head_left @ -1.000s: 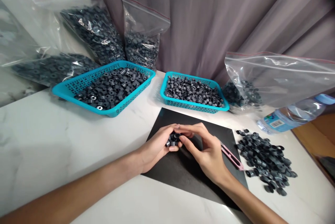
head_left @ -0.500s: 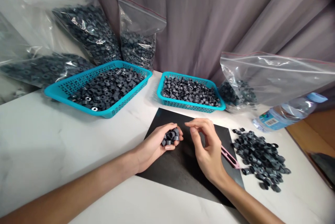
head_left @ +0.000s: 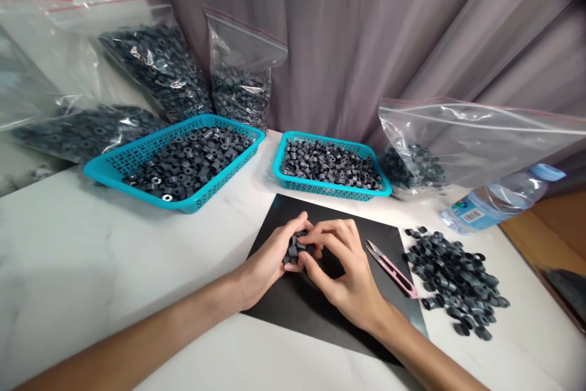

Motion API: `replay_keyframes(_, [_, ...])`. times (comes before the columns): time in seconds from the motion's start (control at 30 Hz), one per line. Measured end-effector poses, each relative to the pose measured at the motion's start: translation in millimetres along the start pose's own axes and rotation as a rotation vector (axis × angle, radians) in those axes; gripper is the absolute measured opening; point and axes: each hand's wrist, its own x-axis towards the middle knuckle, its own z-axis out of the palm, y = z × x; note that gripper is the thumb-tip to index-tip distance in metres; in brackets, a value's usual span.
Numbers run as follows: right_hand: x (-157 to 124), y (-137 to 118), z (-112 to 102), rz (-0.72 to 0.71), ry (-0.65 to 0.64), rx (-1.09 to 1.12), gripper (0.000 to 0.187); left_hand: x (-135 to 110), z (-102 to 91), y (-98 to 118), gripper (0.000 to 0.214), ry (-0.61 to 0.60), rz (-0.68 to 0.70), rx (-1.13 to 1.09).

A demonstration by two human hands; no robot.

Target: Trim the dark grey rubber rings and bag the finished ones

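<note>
A small heap of dark grey plastic rings [head_left: 293, 249] lies in the cupped palm of my left hand [head_left: 273, 252], whose fingers curl round it. My right hand [head_left: 345, 266] reaches in from the other side, thumb and fingertips closing on a ring at the heap's near edge; fingers partly cover that piece. Both hands are above a black mat [head_left: 315, 327]. Pink-handled thread snips [head_left: 392, 270] rest on the mat just right of my right hand. Beyond them a loose pile of grey rings [head_left: 458, 278] spreads over the white table [head_left: 183, 330].
Two turquoise baskets, the left one [head_left: 137, 193] and the right one [head_left: 329, 190], stand behind the mat full of grey pieces. Zip bags of pieces [head_left: 155, 68] lean at the back left. Another bag [head_left: 412, 165] and a water bottle [head_left: 503, 196] are at the right, before a curtain [head_left: 329, 43].
My right hand has moved left to the rings in my left palm, and its fingers now touch them. The snips' blades have come into sight. The view has tilted slightly.
</note>
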Motion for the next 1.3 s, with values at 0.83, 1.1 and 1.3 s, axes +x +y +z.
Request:
replay_keyframes(0.83, [-5.1,1.2,4.6,-0.068,0.063,-0.172,0.045,-5.2,1.3,0.9,0.047,0.099,-0.006,0.110])
replay_keyframes(1.1, [-5.4,-0.1,4.6,-0.093,0.019,-0.219,0.058,1.2,0.8,-6.3,0.037,0.039,-0.154,-0.330])
replay_keyframes(1.3, [-5.1,0.0,5.6,-0.106,0.027,-0.245,0.061,-2.4,7.1,-1.9,0.034,0.087,-0.172,-0.379])
